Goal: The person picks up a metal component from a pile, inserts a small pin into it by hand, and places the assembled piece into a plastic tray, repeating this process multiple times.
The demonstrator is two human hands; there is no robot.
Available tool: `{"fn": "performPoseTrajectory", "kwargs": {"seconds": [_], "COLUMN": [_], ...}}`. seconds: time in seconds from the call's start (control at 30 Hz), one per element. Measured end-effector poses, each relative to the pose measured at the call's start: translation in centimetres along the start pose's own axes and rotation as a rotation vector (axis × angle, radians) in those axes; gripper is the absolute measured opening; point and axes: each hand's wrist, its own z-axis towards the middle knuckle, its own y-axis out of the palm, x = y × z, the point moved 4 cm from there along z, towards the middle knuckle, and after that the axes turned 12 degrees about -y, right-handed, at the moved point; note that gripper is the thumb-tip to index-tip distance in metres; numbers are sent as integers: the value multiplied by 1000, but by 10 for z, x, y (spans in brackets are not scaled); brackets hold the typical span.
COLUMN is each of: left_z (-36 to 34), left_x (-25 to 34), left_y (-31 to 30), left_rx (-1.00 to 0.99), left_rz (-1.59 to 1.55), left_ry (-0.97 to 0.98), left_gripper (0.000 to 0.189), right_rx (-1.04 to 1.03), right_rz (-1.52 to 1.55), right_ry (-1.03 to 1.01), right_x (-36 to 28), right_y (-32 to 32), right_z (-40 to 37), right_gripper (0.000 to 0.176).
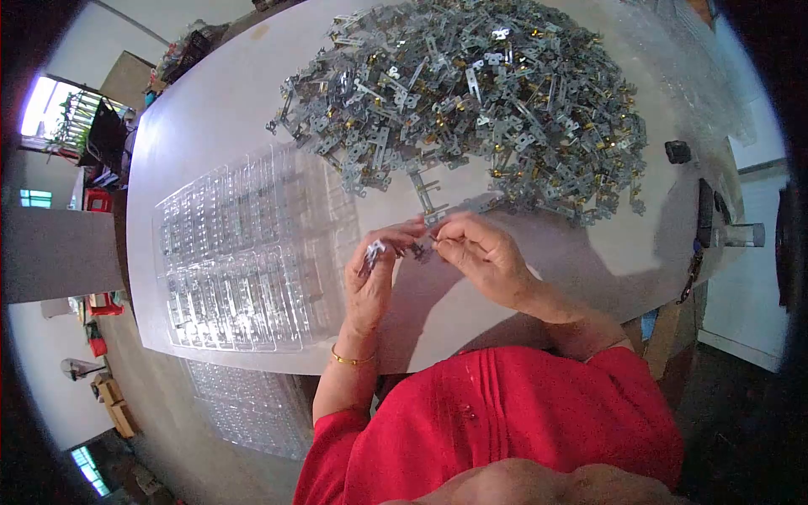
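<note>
Several small metal parts (374,250) are in my left hand (370,273), which is closed around them below the pile. My right hand (484,257) is pinched at the fingertips beside the left fingers, on a small metal part that is partly hidden. Just beyond the fingertips, a few metal brackets (425,192) lie on the white table (404,341). A large heap of metal brackets (471,101), with some brass-coloured pieces, rises behind both hands. To the left lies a clear plastic tray (231,252) with rows of compartments.
More clear trays (248,408) sit below the table's front left edge. Clear plastic wrap (690,67) covers the back right. Near the right edge are a small black object (677,151), a dark holder (707,215) and a clear cylinder (745,235).
</note>
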Motion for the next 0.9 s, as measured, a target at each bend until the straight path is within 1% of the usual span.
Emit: {"fn": "performPoseTrajectory", "kwargs": {"seconds": [0.07,0.13,0.23,0.37,0.43,0.53,0.63,0.73,0.9], "left_z": [-2,-5,-10,-8,-8,-8,-9,-7,-9], "left_x": [-2,-8,-13,-7,-5,-9,-3,5,-3], "left_y": [-1,-2,0,2,2,1,5,12,5], "left_rx": [39,79,134,100,87,127,143,155,193], "left_rz": [-21,-55,29,105,112,191,281,438,559], "left_ry": [-90,-216,-293,-320,-332,-390,-354,-242,-181], "left_gripper": [35,35,31,29,28,22,22,21,18], "right_rx": [14,8,-15,-47,-39,-42,-47,-50,-33], "right_rz": [-354,-282,-215,-182,-204,-234,-235,-229,-241], "right_ry": [-261,-215,-124,-52,-75,-120,-118,-99,-109], "right_x": [-15,-17,-19,-20,-22,-23,-25,-26,-23], "right_y": [-4,-2,2,7,8,9,10,10,11], "right_z": [8,7,3,-1,-1,-1,-1,-2,-3], "right_gripper": [11,10,9,9,9,9,9,9,9]}}
